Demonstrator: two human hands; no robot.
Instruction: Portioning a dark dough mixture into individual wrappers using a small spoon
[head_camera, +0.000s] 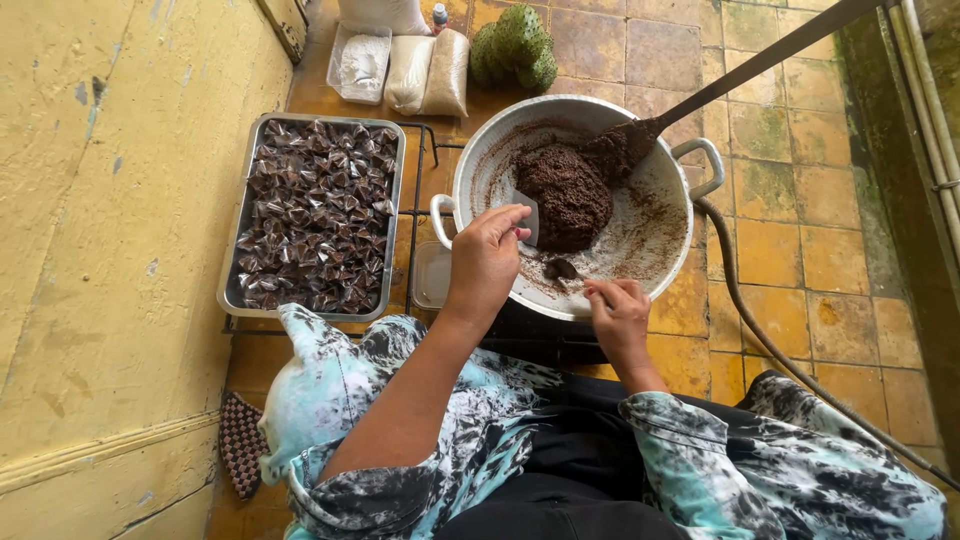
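A wide metal pan (655, 262) with two handles holds a mound of dark brown paste (565, 195). My left hand (487, 258) grips a small flat pale scraper (527, 217) whose edge touches the near side of the mound. My right hand (618, 312) hovers at the pan's near rim, fingers curled around a small thing I cannot make out, next to a small lump of paste (559, 268). A long dark ladle (740, 75) rests in the paste, its handle reaching up to the right.
A metal tray (238, 250) of several wrapped dark pieces sits left of the pan on a black rack (415, 215). Bags of white powder (425, 70) and green spiky fruit (515, 45) lie behind. A dark hose (760, 335) runs along the tiled floor; a yellow wall (110, 230) stands left.
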